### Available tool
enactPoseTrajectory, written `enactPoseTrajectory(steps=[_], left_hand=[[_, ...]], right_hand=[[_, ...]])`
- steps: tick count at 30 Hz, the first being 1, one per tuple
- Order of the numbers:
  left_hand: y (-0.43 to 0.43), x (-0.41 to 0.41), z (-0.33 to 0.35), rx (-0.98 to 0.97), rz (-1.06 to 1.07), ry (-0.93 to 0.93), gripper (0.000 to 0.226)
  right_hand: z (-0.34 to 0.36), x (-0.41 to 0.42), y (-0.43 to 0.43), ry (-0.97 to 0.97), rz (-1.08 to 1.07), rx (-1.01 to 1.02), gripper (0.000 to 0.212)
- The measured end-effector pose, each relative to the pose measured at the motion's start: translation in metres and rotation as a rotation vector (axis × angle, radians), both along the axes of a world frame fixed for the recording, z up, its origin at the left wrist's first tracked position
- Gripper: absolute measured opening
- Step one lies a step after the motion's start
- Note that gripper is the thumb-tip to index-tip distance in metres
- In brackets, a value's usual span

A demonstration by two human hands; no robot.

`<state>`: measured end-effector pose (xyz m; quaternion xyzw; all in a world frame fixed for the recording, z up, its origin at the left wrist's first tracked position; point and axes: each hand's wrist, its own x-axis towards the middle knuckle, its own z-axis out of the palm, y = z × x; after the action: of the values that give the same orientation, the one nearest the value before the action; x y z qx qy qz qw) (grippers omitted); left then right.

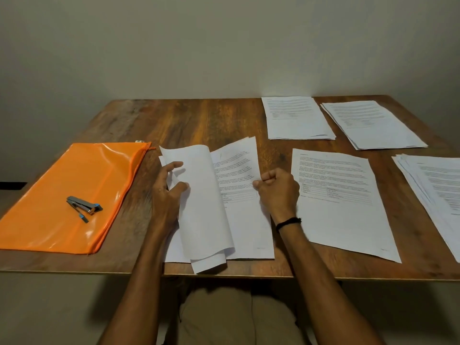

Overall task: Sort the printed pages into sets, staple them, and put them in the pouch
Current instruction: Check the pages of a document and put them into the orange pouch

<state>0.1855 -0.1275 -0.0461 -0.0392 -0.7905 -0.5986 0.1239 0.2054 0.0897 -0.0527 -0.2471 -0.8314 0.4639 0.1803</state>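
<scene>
A stack of printed pages (239, 220) lies at the table's front middle. My left hand (166, 190) grips a few of its pages (199, 195), folded back to the left with their blank backs up. My right hand (276, 188) pinches the right edge of the page below, fingers curled. An orange zip pouch (49, 195) lies flat at the left. On it rests a small grey and blue stapler (84, 206).
Other piles of printed pages lie on the wooden table (186, 120): one beside my right hand (348, 220), two at the back right (296, 120) (373, 125), one fanned at the right edge (438, 195). A wall stands right behind the table.
</scene>
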Motion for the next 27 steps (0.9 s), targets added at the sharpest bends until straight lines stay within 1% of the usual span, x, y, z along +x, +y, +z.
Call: enactPoseTrajectory(steps=[3, 5, 7, 9, 11, 14, 16, 18, 19, 21, 22, 24, 25, 26, 27], left_hand=[[0.000, 0.001, -0.002, 0.005, 0.019, 0.007, 0.049], [-0.001, 0.001, -0.005, 0.043, 0.014, -0.035, 0.046], [-0.002, 0.001, -0.005, 0.072, 0.005, -0.074, 0.047], [-0.005, 0.002, 0.002, 0.074, -0.030, -0.064, 0.048], [-0.005, 0.004, 0.007, 0.069, -0.064, -0.067, 0.057], [-0.003, 0.003, 0.001, 0.102, -0.002, -0.103, 0.045], [-0.002, 0.004, 0.002, 0.105, -0.001, -0.106, 0.045], [-0.002, 0.004, 0.004, 0.076, -0.003, -0.092, 0.049], [-0.001, 0.006, 0.008, 0.063, -0.007, -0.091, 0.051], [-0.001, 0.007, 0.013, 0.062, -0.022, -0.085, 0.054], [-0.001, 0.007, 0.012, 0.076, -0.041, -0.083, 0.055], [0.000, 0.009, 0.012, 0.094, -0.049, -0.114, 0.050], [0.000, 0.008, 0.013, 0.096, -0.025, -0.124, 0.047], [-0.001, 0.007, 0.011, 0.109, -0.003, -0.132, 0.046], [-0.002, 0.007, 0.011, 0.085, -0.002, -0.132, 0.048]], right_hand=[[-0.006, 0.002, 0.005, 0.016, 0.078, 0.060, 0.018], [-0.003, 0.004, 0.010, 0.063, 0.093, 0.050, 0.018], [0.005, 0.005, 0.024, 0.136, 0.044, -0.019, 0.019], [0.018, 0.007, 0.052, 0.159, -0.036, -0.111, 0.018], [0.030, 0.012, 0.094, 0.107, -0.097, -0.070, 0.022], [0.040, 0.027, 0.158, -0.021, -0.193, 0.084, 0.031], [0.034, 0.038, 0.186, -0.218, -0.266, 0.254, 0.034], [0.022, 0.046, 0.201, -0.387, -0.328, 0.344, 0.039], [0.016, 0.046, 0.203, -0.440, -0.369, 0.371, 0.043], [0.009, 0.046, 0.202, -0.413, -0.442, 0.405, 0.050], [0.006, 0.044, 0.200, -0.345, -0.438, 0.424, 0.051], [0.000, 0.037, 0.191, -0.241, -0.323, 0.454, 0.056], [-0.007, 0.033, 0.187, -0.241, -0.232, 0.485, 0.061], [-0.014, 0.029, 0.183, -0.291, -0.143, 0.501, 0.064], [-0.021, 0.025, 0.180, -0.379, -0.064, 0.496, 0.062]])
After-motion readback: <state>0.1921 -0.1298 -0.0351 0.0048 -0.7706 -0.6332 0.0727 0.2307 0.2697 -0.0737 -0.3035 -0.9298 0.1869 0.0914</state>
